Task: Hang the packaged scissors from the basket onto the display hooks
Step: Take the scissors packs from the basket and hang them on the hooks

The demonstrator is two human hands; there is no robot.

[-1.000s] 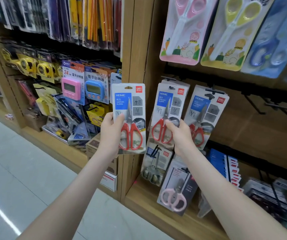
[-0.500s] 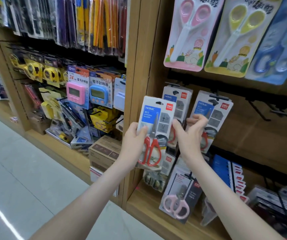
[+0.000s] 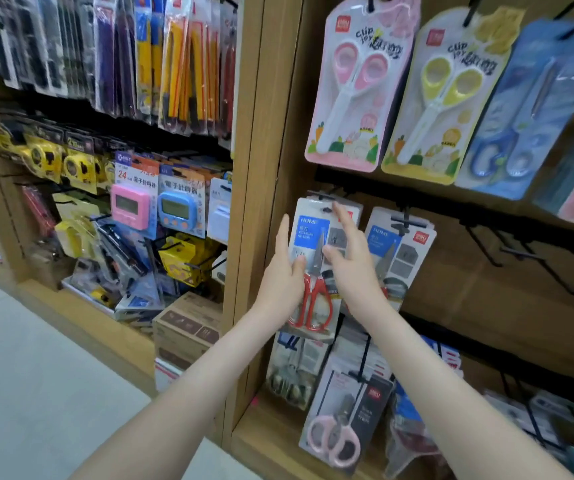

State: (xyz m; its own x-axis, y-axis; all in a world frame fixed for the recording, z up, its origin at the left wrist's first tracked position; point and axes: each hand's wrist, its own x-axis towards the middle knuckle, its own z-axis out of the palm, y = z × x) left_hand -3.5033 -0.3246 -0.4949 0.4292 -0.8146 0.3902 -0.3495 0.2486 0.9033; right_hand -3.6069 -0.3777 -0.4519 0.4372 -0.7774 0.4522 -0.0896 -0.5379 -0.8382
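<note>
A packaged pair of red-handled scissors (image 3: 313,237) on a white card with a blue label is up against the left display hook (image 3: 323,195), its hang hole at the hook's tip. My left hand (image 3: 284,278) holds the card's left edge, thumb on the front. My right hand (image 3: 351,265) lies on the card's right side with straight fingers, the index finger reaching up beside the hang hole. More of the same packs (image 3: 400,251) hang on the neighbouring hook to the right. The basket is out of view.
Bare black hooks (image 3: 521,251) stick out to the right on the same rail. Children's scissors (image 3: 358,88) hang above, and pink-handled scissors (image 3: 334,438) and other packs below. A wooden upright (image 3: 254,168) stands close on the left, with timers and tape measures beyond it.
My left hand has carried the pack right and up from in front of the upright to the left hook. My right hand has left the hanging packs and now rests on this card.
</note>
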